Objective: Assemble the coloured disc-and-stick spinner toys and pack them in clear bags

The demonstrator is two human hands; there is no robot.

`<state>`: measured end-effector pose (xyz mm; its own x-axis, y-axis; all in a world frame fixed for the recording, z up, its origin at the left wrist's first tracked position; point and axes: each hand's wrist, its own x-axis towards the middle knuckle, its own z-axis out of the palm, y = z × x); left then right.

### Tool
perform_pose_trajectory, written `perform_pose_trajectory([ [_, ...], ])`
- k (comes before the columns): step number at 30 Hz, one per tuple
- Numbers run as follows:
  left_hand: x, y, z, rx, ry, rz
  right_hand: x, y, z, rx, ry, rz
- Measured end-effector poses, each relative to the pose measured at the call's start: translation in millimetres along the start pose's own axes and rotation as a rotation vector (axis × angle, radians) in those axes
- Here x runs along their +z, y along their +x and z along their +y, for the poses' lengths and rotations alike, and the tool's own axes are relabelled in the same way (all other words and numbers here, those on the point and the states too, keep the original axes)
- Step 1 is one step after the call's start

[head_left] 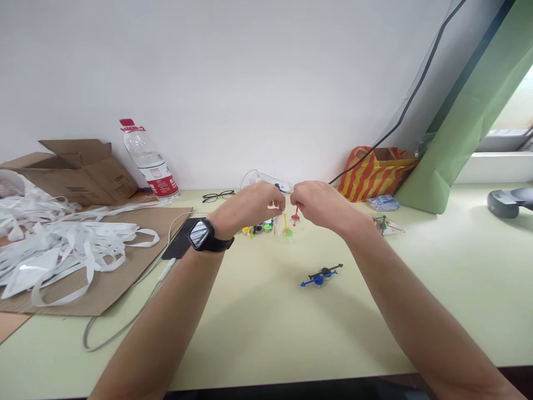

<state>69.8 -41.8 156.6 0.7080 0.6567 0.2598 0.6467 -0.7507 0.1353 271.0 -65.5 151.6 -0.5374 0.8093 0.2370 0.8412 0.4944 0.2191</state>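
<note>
My left hand [265, 201], with a black watch [204, 235] on its wrist, is closed in a pinch above the far part of the table. A yellow arrow spinner [285, 223] hangs upright at its fingertips. Close beside it, my right hand [313, 201] has its fingers curled around one end of a red arrow spinner [295, 217]. Its fingertips are partly hidden. Several small colourful spinners [259, 228] lie behind and below my left hand. Nearer to me, a blue arrow spinner [318, 280] and a black arrow spinner [326, 271] lie side by side, touching.
At left are white straps [79, 255] on flat cardboard [145, 228], a cardboard box [79, 172], a bottle [154, 166] and a black phone-like slab [180, 241] with a cable. Glasses [219, 196], a striped bag [370, 175] and a packet of parts [385, 224] lie farther back.
</note>
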Motion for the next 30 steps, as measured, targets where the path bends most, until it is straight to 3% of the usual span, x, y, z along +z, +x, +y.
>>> perform_pose_trajectory([
  [11,1.0,-0.2,4.9,-0.01,-0.001,-0.009,1.5,0.1,-3.2,0.061,0.044,-0.006],
  [20,5.7,1.0,-13.3,-0.027,-0.036,0.018,-13.2,-15.7,32.7,0.133,0.392,0.066],
  [24,2.7,0.7,-18.4,-0.016,-0.028,0.129,-16.5,-21.3,41.3,0.088,0.468,-0.043],
  [30,1.3,-1.0,-24.0,-0.078,-0.083,-0.086,-18.1,-23.7,18.7,-0.136,0.554,-0.379],
])
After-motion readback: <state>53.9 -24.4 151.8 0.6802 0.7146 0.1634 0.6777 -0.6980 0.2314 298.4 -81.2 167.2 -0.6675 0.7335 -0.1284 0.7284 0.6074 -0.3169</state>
